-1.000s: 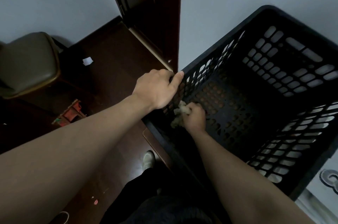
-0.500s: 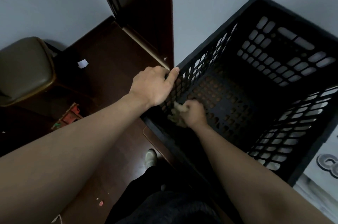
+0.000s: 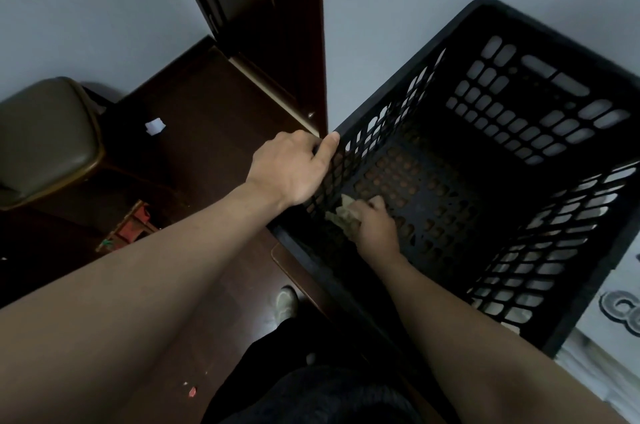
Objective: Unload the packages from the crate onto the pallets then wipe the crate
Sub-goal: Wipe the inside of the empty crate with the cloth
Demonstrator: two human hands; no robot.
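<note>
Since no packages are seen in the black crate [image 3: 561, 42] by the wall, the unloading seems done and only wiping is left. Its side rim is gripped by the left hand [image 3: 291, 170]. Down inside, the right hand [image 3: 375, 228] is closed round a small cloth [image 3: 346, 215]. Since a second ago, both hands have hardly been moved.

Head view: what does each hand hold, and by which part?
The left hand grips the crate by its left rim; the right hand holds a crumpled cloth, bunched under its fingers.
</note>
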